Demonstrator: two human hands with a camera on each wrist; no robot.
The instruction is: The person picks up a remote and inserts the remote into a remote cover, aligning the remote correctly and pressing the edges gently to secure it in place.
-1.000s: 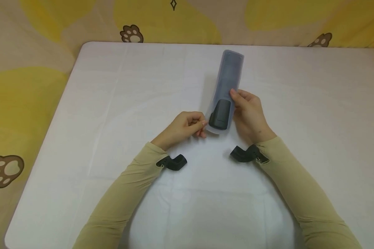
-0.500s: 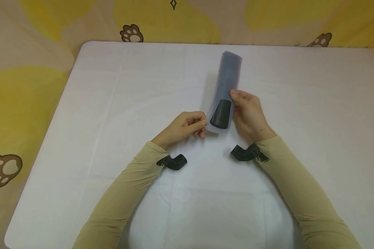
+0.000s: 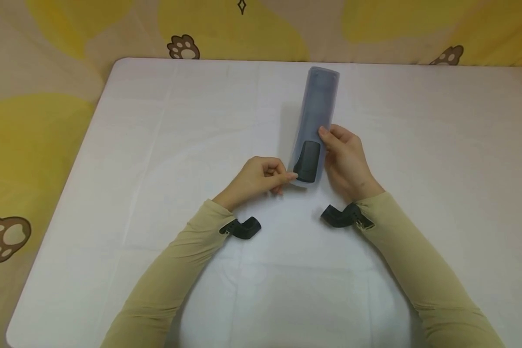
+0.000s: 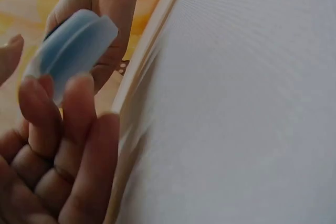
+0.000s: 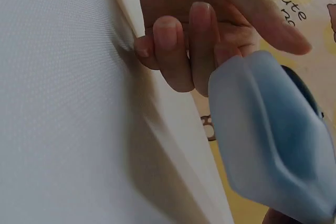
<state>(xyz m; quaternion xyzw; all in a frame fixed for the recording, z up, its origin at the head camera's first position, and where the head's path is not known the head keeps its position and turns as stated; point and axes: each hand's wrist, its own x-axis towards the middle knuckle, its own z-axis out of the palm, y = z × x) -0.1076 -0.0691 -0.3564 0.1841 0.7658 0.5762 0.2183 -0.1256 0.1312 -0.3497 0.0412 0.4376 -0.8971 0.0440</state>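
Note:
A long, bluish translucent sleeve [image 3: 318, 104], like a soft remote-control cover, is held up over the white table. At its near end shows a dark, rounded piece [image 3: 308, 162]; whether this continues under the sleeve cannot be made out. My right hand [image 3: 348, 154] grips the sleeve's right side, thumb on top and fingers behind. My left hand [image 3: 263, 179] is at the lower left corner, its thumb stretched out over the edge. In the right wrist view, that thumb [image 5: 286, 32] stands apart from the sleeve, while a loosely curled finger touches the sleeve's end [image 5: 231, 108].
A white cloth covers the table [image 3: 178, 121]. Behind and to the left hangs a yellow and beige curtain [image 3: 39, 145] with paw prints. Black wrist mounts [image 3: 243, 228] stick out from both tan sleeves.
The left thumb has reached right over the sleeve's corner, which was pulled outward before and now lies straighter. The sleeve's far end has tipped slightly up and away. The right hand keeps its grip.

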